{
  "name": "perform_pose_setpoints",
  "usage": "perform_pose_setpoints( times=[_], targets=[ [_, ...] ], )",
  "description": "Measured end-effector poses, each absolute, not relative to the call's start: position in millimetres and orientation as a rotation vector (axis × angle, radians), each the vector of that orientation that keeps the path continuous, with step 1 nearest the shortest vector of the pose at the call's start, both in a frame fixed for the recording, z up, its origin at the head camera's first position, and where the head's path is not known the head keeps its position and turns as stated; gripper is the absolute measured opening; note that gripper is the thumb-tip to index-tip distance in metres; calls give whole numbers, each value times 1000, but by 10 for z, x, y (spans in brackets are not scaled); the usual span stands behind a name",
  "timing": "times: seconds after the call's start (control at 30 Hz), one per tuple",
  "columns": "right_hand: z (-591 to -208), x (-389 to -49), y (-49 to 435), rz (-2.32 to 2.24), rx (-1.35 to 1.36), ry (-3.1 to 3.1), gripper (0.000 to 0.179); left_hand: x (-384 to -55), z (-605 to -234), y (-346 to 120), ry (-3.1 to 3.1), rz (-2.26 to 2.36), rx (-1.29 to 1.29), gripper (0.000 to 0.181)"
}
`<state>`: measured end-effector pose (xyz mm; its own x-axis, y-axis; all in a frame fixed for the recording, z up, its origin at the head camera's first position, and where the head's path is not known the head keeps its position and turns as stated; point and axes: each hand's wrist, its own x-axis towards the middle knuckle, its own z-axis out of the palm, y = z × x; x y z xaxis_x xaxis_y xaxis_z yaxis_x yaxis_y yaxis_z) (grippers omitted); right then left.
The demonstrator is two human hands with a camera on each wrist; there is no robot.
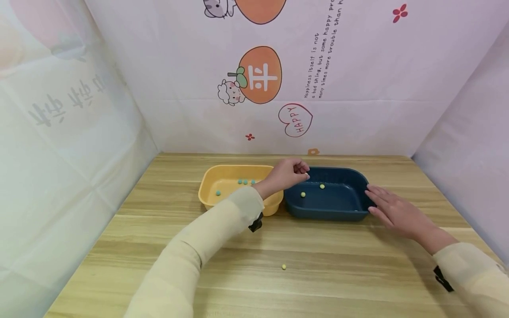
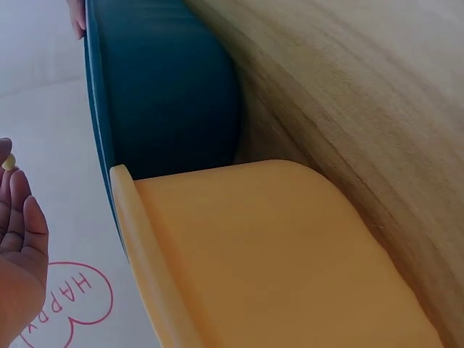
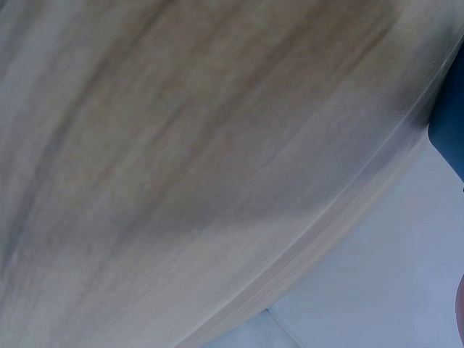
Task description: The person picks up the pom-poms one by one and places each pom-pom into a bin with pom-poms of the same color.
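Observation:
Between thumb and fingertips my left hand (image 1: 287, 175) pinches a small yellow bead (image 2: 9, 162), held above the left end of the dark blue bin (image 1: 326, 215). Two yellow beads (image 1: 322, 186) lie on that bin's floor. My right hand (image 1: 397, 212) rests its straight fingers against the blue bin's right end. Under my left wrist stands the yellow-orange bin (image 1: 210, 176), with several teal beads (image 1: 245, 182) inside; the forearm hides part of it. One more yellow bead (image 1: 284, 266) lies on the table in front of the bins.
Both bins stand side by side near the back of the wooden table (image 1: 338, 274). A printed white cloth (image 1: 191, 119) rises behind the table, and cloth walls (image 1: 71, 176) flank it on both sides.

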<state>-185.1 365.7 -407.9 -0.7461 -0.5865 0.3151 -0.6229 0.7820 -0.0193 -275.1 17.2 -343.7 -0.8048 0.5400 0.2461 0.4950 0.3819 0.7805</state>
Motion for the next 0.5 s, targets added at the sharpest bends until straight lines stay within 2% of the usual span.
perform_pose_setpoints(
  times=[0.5],
  targets=[
    [-4083, -1853, 3666, 174, 936, -2665, 51, -2920, -3467, 296, 2670, 1352, 881, 18]
  ],
)
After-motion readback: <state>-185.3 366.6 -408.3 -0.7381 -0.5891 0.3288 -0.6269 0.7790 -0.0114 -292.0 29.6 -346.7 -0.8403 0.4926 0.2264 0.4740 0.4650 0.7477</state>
